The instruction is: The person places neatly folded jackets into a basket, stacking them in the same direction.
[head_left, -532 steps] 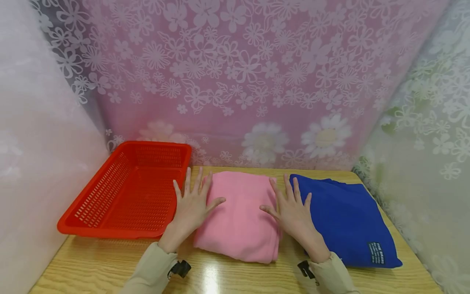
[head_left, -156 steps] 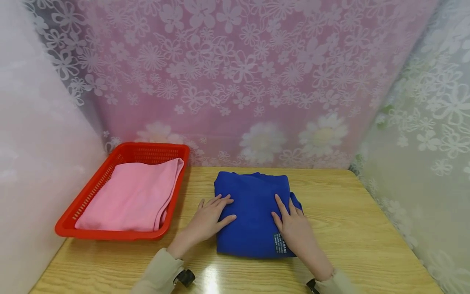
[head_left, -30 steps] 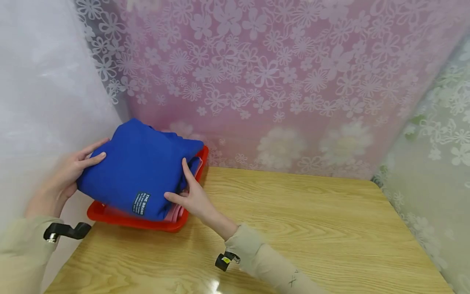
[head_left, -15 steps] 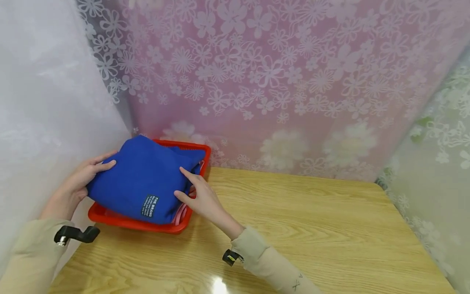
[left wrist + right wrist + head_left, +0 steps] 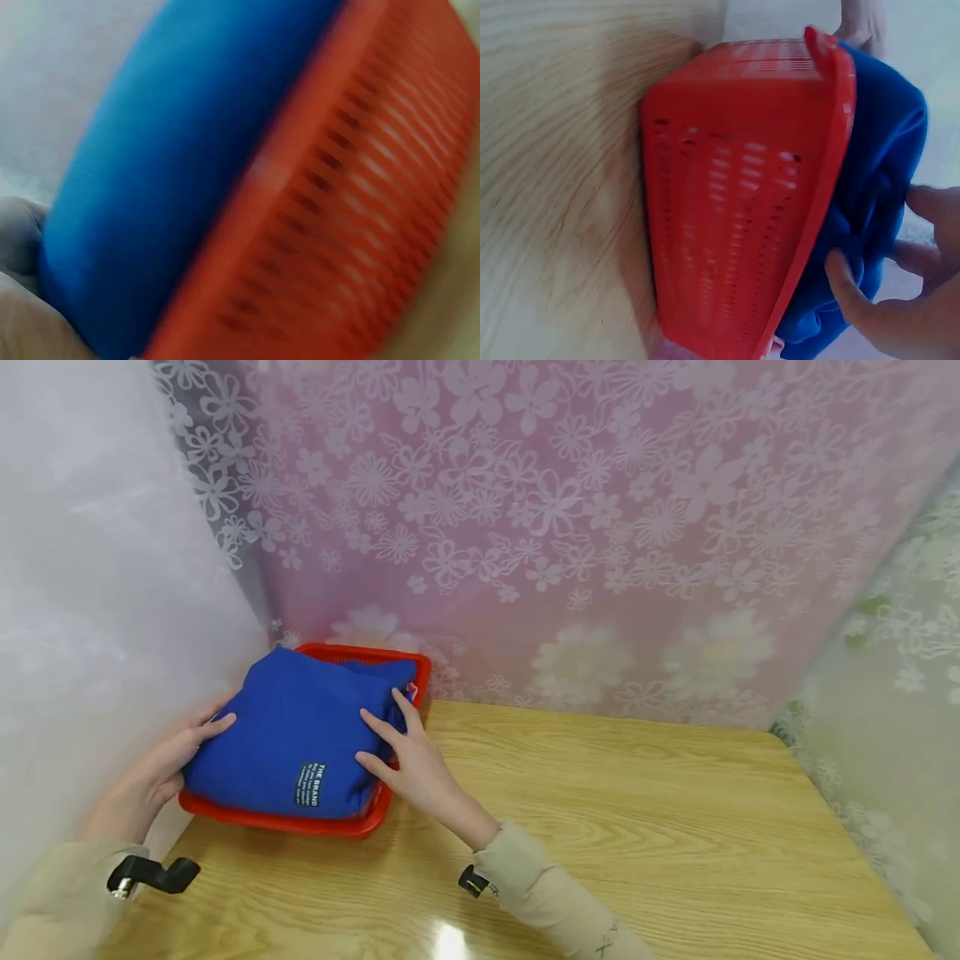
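A folded blue garment (image 5: 300,718) with a dark text label lies on top of the red plastic basket (image 5: 285,823), covering most of its opening. My left hand (image 5: 168,760) grips the garment's left edge, thumb on top, the other fingers mostly hidden. At the right edge, my right hand (image 5: 420,768) touches the cloth with spread fingers. The right wrist view shows those fingers against blue folds (image 5: 855,202) bulging above the basket's rim. Only a sliver of folded pink cloth (image 5: 412,692) shows at the basket's right side.
The basket stands at the left of a wooden table (image 5: 637,827), near the pale left curtain (image 5: 97,568). A pink floral curtain (image 5: 525,527) hangs along the back. Another pale floral curtain (image 5: 892,693) is on the right.
Earlier, the pink cloth went from the table into the basket, and the blue garment was folded on the table. Lately the garment has sunk lower over the basket; my right fingers have spread.
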Available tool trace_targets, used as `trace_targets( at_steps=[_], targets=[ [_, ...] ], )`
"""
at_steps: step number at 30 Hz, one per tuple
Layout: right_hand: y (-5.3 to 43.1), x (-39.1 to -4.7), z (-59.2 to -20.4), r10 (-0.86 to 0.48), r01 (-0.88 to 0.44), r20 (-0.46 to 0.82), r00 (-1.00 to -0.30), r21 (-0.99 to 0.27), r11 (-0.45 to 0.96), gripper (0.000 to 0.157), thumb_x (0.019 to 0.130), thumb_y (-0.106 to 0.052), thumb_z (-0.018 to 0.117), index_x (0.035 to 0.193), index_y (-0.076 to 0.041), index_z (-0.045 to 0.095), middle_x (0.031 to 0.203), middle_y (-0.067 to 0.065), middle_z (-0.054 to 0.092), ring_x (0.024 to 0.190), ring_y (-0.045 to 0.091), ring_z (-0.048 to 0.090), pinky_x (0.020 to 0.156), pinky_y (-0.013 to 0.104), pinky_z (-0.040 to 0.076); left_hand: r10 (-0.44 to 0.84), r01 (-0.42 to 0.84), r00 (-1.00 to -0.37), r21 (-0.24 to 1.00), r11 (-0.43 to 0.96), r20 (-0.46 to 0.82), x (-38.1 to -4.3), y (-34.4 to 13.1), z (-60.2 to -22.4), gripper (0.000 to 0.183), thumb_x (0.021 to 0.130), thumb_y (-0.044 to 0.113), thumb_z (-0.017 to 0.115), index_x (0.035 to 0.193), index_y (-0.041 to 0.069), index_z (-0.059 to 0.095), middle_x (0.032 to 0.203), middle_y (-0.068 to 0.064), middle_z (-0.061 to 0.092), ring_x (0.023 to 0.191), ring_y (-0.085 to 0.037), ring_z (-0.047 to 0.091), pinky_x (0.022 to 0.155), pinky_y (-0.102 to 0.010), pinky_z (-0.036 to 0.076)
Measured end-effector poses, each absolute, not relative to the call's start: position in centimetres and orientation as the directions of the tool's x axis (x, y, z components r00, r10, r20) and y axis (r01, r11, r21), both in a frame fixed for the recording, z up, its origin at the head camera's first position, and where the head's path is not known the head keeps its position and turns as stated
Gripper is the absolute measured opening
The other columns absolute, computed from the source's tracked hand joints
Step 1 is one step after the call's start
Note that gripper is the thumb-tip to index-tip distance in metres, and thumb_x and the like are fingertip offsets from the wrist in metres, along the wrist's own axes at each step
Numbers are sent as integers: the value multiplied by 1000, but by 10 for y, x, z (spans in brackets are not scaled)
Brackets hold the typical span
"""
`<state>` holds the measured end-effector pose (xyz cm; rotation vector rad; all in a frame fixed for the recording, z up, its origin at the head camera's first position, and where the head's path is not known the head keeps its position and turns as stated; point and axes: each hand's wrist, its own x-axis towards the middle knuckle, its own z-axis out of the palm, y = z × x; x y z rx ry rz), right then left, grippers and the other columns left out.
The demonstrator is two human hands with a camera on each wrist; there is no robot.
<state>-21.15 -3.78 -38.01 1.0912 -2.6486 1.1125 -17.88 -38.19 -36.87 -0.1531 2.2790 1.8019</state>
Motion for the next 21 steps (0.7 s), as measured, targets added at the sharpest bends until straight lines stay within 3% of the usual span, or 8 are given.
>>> trace_targets(
  at_steps=[2,4,7,9,12,15,21],
  targets=[
    [-38,-210,-384,-619,-695,336,-710,-470,544,56,104,-39,56,155,-17,44,170,6,15,142,31,45,108,40,47,34,-160,-983,930,331,-181,-177,-376,-376,66,110,45,33,163,28,-3,165,-21,-19,147,-58,-10,108,-81,7],
    [-38,-209,-388,-654,-745,358,-667,-315,588,55,106,-39,51,153,-11,45,169,4,21,136,30,51,109,37,46,-1,-84,-996,881,465,-94,-176,-371,-380,63,111,44,29,164,23,2,166,-25,-10,147,-59,-5,108,-80,9],
    [-39,-207,-391,-685,-768,375,-625,-141,624,54,108,-39,47,152,-7,47,164,4,34,128,28,57,110,34,45,-54,5,-997,747,665,55,-179,-365,-382,59,112,38,26,163,10,16,161,-35,13,144,-61,15,108,-76,20],
    [-40,-207,-392,-687,-765,375,-622,-104,636,54,108,-40,47,151,-8,48,161,4,38,129,26,56,111,33,43,-74,24,-990,663,748,120,-181,-362,-382,57,112,34,25,160,4,23,156,-40,24,138,-63,26,105,-75,27],
    [-39,-208,-390,-679,-757,363,-639,-140,638,54,107,-42,49,151,-11,49,161,1,39,128,24,54,109,30,43,-116,20,-970,544,839,214,-182,-359,-379,53,111,28,30,154,-2,36,145,-43,39,127,-63,40,97,-73,35],
    [-32,-211,-386,-665,-750,351,-659,-233,619,53,106,-42,51,152,-15,49,161,-1,40,129,25,53,109,32,42,-147,3,-943,449,894,299,-180,-351,-371,47,109,22,37,148,-5,46,139,-42,45,122,-61,44,95,-72,37],
    [-5,-219,-375,-606,-710,371,-704,-383,591,55,105,-42,52,154,-18,45,162,-1,37,139,31,45,112,47,41,-70,84,-916,361,929,395,-180,-306,-343,46,107,22,49,145,-5,50,148,-36,42,137,-58,34,114,-67,23]
  ],
)
